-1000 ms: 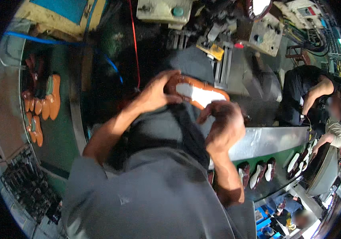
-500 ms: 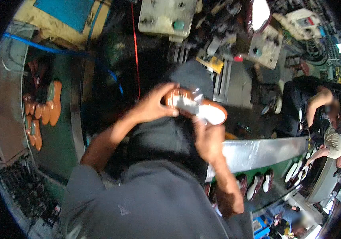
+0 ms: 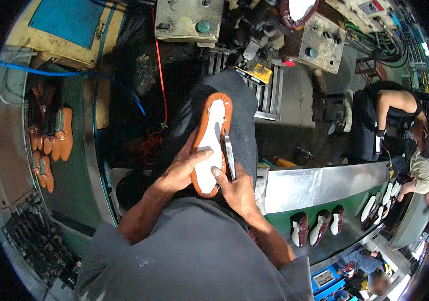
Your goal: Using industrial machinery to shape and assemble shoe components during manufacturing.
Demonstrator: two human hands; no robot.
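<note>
A tan-brown leather shoe upper (image 3: pixel 204 120) lies over my lap with its white insole side (image 3: pixel 206 168) facing up, the leather edge folded in around the rim. My left hand (image 3: pixel 180 168) grips it from the left, thumb pressed on the white insole and fingers underneath. On the other side, my right hand (image 3: pixel 237 188) is closed round a slim silver metal tool (image 3: pixel 230 155), whose narrow end points away from me along the shoe's right edge. The right thumb rests against the near part of the shoe. The tool's exact kind is unclear.
Tan shoes (image 3: pixel 64 138) stand on the green belt at left. To the right, dark red shoes (image 3: pixel 319 226) with white soles lie on another green belt behind a metal rail (image 3: pixel 319 188). Machine control boxes (image 3: pixel 189 22) stand ahead; a co-worker (image 3: pixel 390 105) bends at far right.
The shoe has turned from lying crosswise to lengthwise, pointing away from me. My right hand has come nearer and left, with the metal tool now plain along the shoe's edge.
</note>
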